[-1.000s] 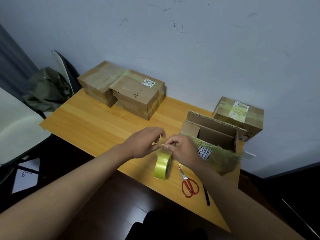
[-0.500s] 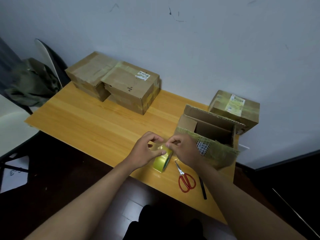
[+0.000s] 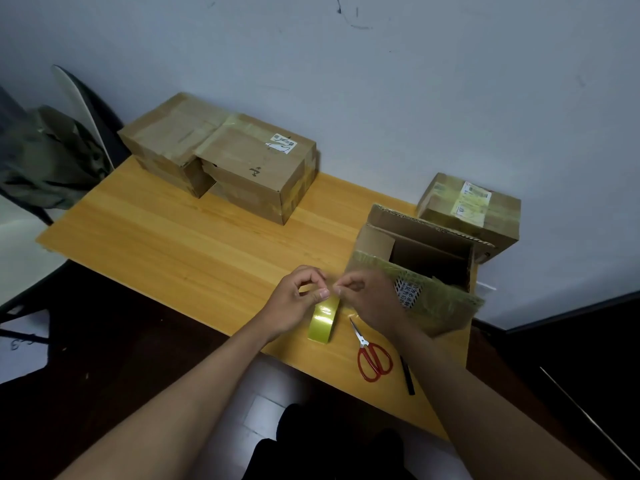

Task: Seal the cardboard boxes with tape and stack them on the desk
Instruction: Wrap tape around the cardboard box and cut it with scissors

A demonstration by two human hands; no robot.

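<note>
Both hands, left hand [image 3: 294, 303] and right hand [image 3: 372, 303], pinch at the tape roll [image 3: 323, 318] standing on the counter [image 3: 173, 237]; advise steadying the roll and peeling the free end toward the open box [image 3: 426, 268] at 2 o'clock

- tabletop [image 3: 180, 244]: honey-toned wood grain, smooth, slight sheen
- tape roll [image 3: 323, 318]: glossy yellowish plastic film, really catches the light
- open box [image 3: 426, 251]: matt brown cardboard, raw corrugated edges, shiny old tape on the front flap
- sealed boxes [image 3: 256, 168]: same dull cardboard, paper labels
- scissors [image 3: 372, 355]: bright metal blades, glossy red plastic handles
- jacket [image 3: 48, 157] on the chair: soft olive cloth, matt
</note>
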